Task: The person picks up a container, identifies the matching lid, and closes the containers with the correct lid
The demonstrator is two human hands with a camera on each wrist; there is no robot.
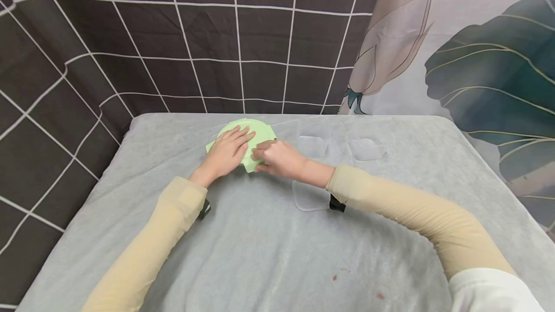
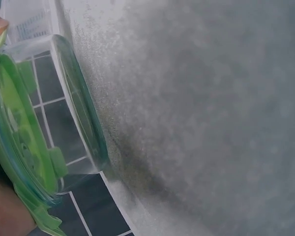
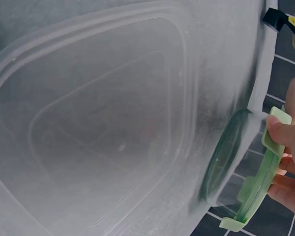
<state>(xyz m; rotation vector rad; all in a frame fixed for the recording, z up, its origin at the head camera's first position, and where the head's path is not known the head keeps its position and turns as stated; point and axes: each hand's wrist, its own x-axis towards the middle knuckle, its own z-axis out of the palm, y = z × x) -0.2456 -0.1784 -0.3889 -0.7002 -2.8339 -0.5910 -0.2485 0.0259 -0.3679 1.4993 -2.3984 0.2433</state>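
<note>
A round glass food container (image 2: pixel 71 123) with a light green snap lid (image 1: pixel 261 130) stands near the far edge of the table. My left hand (image 1: pixel 228 151) lies spread on top of the lid, fingers straight. At the lid's near right side, my right hand (image 1: pixel 281 158) has curled fingers over the rim. Its thumb (image 3: pixel 279 129) bears on a latch flap (image 3: pixel 281 116), which it pinches against the lid. Another flap (image 2: pixel 44 221) sticks outward near the left hand. Through the clear wall, the container's inside shows only the background behind it.
Right of the container stand two clear plastic boxes (image 1: pixel 313 145) on the grey cloth-covered table (image 1: pixel 243 254). A clear, rounded square plastic lid (image 1: pixel 309 197) lies nearer, partly under the right forearm. A dark checked curtain (image 1: pixel 208 37) hangs behind the table.
</note>
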